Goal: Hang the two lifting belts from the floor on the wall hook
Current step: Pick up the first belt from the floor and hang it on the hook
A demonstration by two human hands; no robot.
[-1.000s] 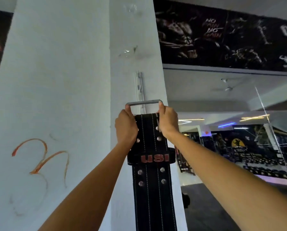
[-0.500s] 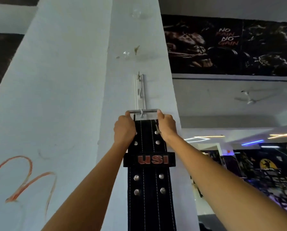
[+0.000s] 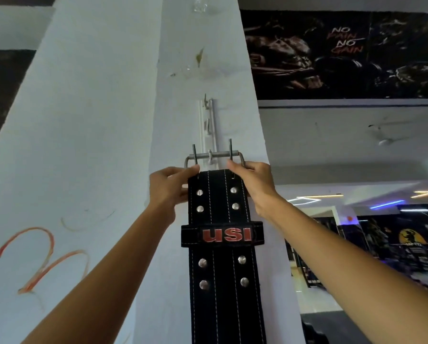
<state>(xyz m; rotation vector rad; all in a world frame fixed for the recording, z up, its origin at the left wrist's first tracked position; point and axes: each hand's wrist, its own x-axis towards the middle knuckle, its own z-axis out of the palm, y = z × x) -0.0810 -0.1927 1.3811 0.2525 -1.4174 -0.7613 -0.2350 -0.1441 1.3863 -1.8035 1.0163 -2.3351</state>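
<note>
A black lifting belt (image 3: 223,289) with white stitching, steel rivets and a red "USI" loop hangs straight down the white pillar. Its steel buckle (image 3: 214,155) sits at the top, with the bar caught over a small wall hook (image 3: 210,155) at the foot of a white hook rail (image 3: 208,125). The two buckle prongs stand upright. My left hand (image 3: 169,186) pinches the belt's top left corner below the buckle. My right hand (image 3: 254,182) holds the top right corner and the buckle's right end. Only one belt is in view.
The white pillar (image 3: 96,145) fills the left, with an orange scribble (image 3: 39,259) low on it. To the right are a dark "No Pain No Gain" banner (image 3: 344,50), a ceiling fan (image 3: 384,140) and a mirrored gym room below.
The buckle has been lifted up the pillar and its bar now rests on the small hook. The prongs have flipped upright. Both hands rose with it and my view tilted upward.
</note>
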